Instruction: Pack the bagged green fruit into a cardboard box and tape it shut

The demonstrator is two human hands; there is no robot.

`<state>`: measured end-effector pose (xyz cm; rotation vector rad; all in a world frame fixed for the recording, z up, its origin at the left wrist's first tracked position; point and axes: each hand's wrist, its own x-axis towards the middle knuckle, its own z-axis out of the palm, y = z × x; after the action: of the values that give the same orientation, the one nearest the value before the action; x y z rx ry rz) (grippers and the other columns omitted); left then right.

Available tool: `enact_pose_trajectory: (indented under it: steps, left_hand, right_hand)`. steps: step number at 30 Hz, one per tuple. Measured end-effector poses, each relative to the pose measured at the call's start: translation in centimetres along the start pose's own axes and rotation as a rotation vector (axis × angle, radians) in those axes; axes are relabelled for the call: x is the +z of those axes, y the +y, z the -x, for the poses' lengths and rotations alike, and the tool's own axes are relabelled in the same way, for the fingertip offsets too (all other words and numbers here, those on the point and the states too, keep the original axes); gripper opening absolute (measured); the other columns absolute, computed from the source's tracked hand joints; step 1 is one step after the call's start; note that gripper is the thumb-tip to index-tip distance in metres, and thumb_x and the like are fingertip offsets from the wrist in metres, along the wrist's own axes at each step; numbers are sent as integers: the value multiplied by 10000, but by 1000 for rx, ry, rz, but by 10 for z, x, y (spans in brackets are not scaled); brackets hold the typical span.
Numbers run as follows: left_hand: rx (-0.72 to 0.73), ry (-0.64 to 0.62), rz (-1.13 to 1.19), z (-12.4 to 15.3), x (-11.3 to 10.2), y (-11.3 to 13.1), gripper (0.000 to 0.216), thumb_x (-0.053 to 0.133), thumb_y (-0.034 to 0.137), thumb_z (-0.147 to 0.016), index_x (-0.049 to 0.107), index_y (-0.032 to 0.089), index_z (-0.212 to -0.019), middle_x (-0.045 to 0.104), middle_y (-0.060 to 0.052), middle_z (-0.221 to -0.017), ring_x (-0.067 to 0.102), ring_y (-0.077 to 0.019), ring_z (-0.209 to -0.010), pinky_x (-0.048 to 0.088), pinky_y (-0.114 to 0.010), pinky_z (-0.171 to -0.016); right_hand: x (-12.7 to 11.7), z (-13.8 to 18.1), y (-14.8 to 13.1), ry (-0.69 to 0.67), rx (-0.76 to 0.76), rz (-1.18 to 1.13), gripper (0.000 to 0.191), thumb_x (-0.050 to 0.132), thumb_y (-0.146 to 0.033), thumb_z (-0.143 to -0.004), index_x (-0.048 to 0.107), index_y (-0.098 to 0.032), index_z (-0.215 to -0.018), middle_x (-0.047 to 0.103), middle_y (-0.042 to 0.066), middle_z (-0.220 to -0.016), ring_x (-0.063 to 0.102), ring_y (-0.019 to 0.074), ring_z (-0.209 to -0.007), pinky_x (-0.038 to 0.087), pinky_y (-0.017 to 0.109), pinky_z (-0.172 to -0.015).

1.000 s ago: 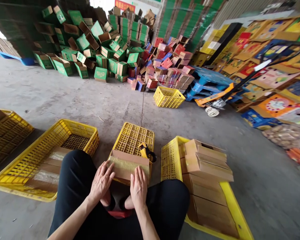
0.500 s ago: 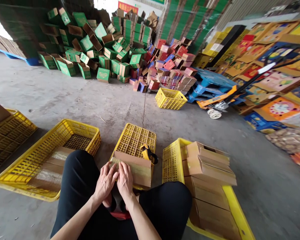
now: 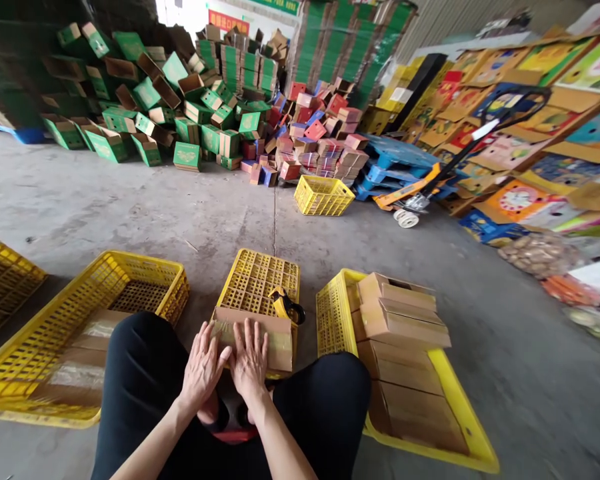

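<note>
Between my knees a brown cardboard box (image 3: pixel 278 337) with a strip of tape along its top rests on an upturned yellow crate (image 3: pixel 253 273). My left hand (image 3: pixel 201 365) lies with fingers stretched over the box's left end. Beside it, my right hand (image 3: pixel 249 357) is spread flat on the box top near the middle. Neither hand grips anything. Just behind the box, at the crate's right edge, sits a yellow and black tape dispenser (image 3: pixel 285 307). The near side of the box is partly hidden by my hands.
On my left, a yellow crate (image 3: pixel 147 261) holds taped boxes (image 3: pixel 83 367). To the right, another yellow crate (image 3: pixel 333 320) is stacked with cardboard boxes (image 3: pixel 405 327). Farther off are a small yellow crate (image 3: pixel 324 197), a pallet jack (image 3: pixel 420 193) and piled green cartons (image 3: pixel 187 155).
My fingers have spread and flattened on the box, the right hand reaching slightly farther over its top. The camera view has turned a little to the right.
</note>
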<state>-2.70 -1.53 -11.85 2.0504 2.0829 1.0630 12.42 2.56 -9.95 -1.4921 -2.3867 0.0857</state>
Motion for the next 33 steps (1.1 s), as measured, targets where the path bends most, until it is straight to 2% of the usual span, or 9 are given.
enact_pose_trajectory:
  steps: [2,6,9,12,16,18,20,26,33]
  left_hand:
    - [41,-26,-21,-6,6,9,606,439,487,-1082,427,152,-1587,400,-194,-1672,302,-359,-1586,371,-600,-1238]
    - [107,-82,-88,-12,14,18,674,419,567,-1071,377,207,-1639,452,-146,-1653,336,-356,-1573,315,-606,-1262]
    - [112,-102,-124,-9,13,15,717,440,593,-1058,335,220,-1661,415,-143,-1673,367,-355,-1557,339,-580,-1251]
    - [67,-86,-144,-7,8,10,712,416,561,-1075,253,235,-1687,375,-148,-1691,366,-346,-1558,359,-583,-1237]
    - [58,-36,-104,-6,5,6,740,429,514,-1082,183,180,-1696,370,-181,-1691,277,-350,-1594,394,-593,-1222]
    - [80,-34,-65,-6,3,4,679,401,463,-1097,214,182,-1686,398,-171,-1680,275,-340,-1595,383,-612,-1232]
    - [84,-45,-37,-8,2,3,609,361,423,-1108,271,204,-1669,423,-154,-1670,313,-326,-1583,374,-623,-1239]
    - [9,-38,-22,-12,0,9,633,369,505,-1090,351,195,-1641,422,-157,-1669,360,-354,-1561,395,-602,-1234]
    - [8,-4,-61,-9,5,13,759,375,595,-1071,260,156,-1681,366,-182,-1693,350,-368,-1563,382,-562,-1251]
  right_hand:
    - [0,-1,2,-2,-6,2,653,506,-387,-1055,286,-325,-1666,315,81,-1722,321,387,-1572,307,645,-1226]
    - [-4,1,14,-6,-21,0,616,473,-355,-1069,304,-324,-1660,368,68,-1700,376,337,-1554,341,561,-1235]
    - [-12,7,39,36,24,40,602,464,-460,-1080,333,-330,-1653,373,68,-1696,370,362,-1555,330,599,-1234]
    - [-18,17,71,89,100,84,643,421,-541,-1087,338,-257,-1659,396,124,-1678,399,389,-1536,366,624,-1211]
    - [-18,30,96,167,137,16,697,369,-528,-1105,215,-187,-1692,321,157,-1712,420,326,-1534,482,450,-1173]
    - [-14,35,99,198,173,-38,714,350,-517,-1111,135,-180,-1703,292,167,-1721,452,297,-1517,519,391,-1139]
    - [-9,36,98,215,214,-71,746,348,-536,-1107,107,-160,-1704,319,197,-1705,478,306,-1498,535,400,-1123]
    - [-2,30,102,238,269,-117,788,350,-597,-1087,226,-92,-1679,497,248,-1589,595,331,-1397,556,429,-1090]
    - [-7,28,105,280,277,-222,764,390,-587,-1082,308,-84,-1651,604,229,-1502,669,301,-1303,550,410,-1071]
